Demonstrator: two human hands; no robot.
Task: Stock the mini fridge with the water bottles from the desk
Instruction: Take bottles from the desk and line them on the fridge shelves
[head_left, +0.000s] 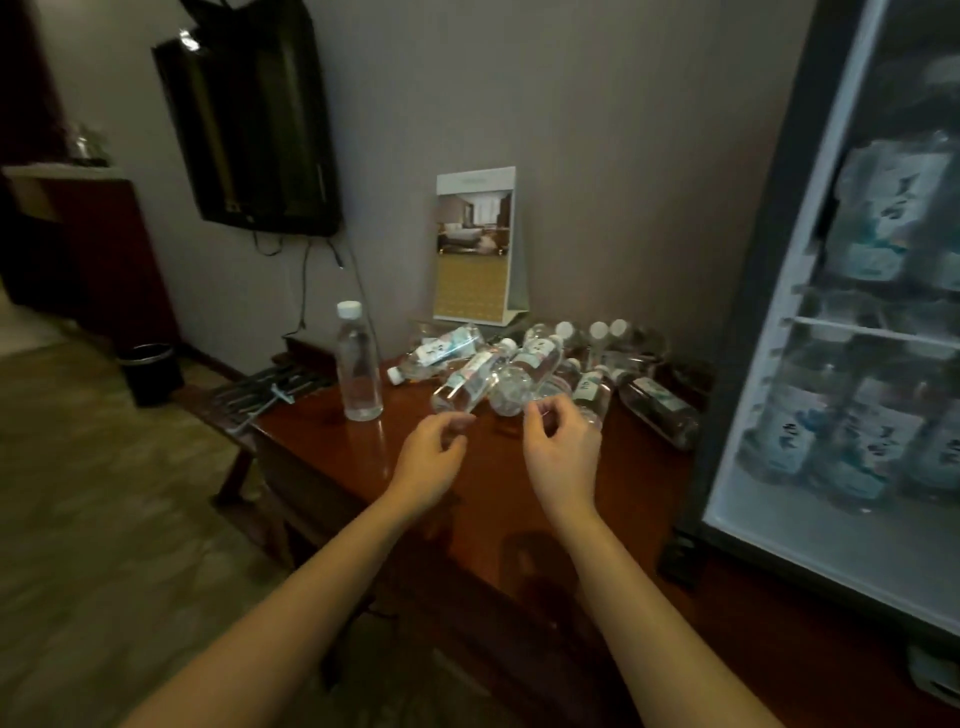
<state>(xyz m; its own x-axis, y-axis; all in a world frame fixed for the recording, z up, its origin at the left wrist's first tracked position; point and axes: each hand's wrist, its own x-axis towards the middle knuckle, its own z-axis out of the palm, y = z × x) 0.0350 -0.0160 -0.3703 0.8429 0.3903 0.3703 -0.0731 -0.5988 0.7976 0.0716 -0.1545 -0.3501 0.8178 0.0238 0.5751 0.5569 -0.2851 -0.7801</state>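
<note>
Two bare hands, the left hand (434, 448) and right hand (562, 444), hover over the dark wooden bench (483, 501), fingers loosely curled and holding nothing. Just beyond them about nine water bottles (540, 358) lie heaped. One upright bottle (358, 366) stands to the left. The mini fridge (748, 322) stands at the right, a television (249, 119) on the wall behind.

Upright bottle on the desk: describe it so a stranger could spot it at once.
Below and right of the wall TV is a wooden desk. At its left end, apart from the heap of bottles, stands the upright bottle. It alone stands on its base, white cap up; the others lie on their sides.
</note>
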